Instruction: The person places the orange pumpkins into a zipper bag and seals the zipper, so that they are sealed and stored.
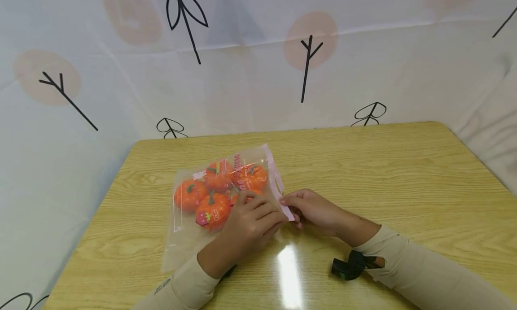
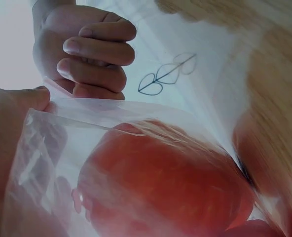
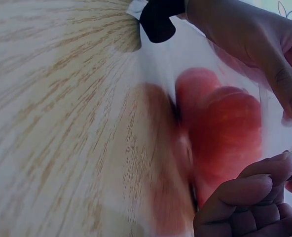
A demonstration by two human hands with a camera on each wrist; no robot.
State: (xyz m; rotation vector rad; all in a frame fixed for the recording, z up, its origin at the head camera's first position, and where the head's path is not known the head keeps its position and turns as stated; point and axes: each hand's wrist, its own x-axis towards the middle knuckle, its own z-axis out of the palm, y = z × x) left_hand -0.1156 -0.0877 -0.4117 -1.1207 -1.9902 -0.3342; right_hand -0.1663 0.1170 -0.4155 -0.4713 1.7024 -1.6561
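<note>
A clear plastic zip bag point(image 1: 183, 245) with a pink top strip lies on the table, its strip toward the right. Inside it are several orange toy pumpkins point(image 1: 214, 211) with green stems. My right hand point(image 1: 319, 211) pinches the near end of the pink strip between thumb and curled fingers. Close beside it, my left hand point(image 1: 252, 222) reaches across the bag and pinches its near corner by the strip, hiding part of the pumpkins. In the left wrist view, the left thumb point(image 2: 37, 98) lies at the bag's edge, facing the right hand's curled fingers point(image 2: 99, 52).
The wooden table point(image 1: 383, 166) has a pale cloth point(image 1: 242, 90) with drawn plants hanging behind it. A black wrist strap point(image 1: 353, 265) sits at the right sleeve. Light glares off the table's front.
</note>
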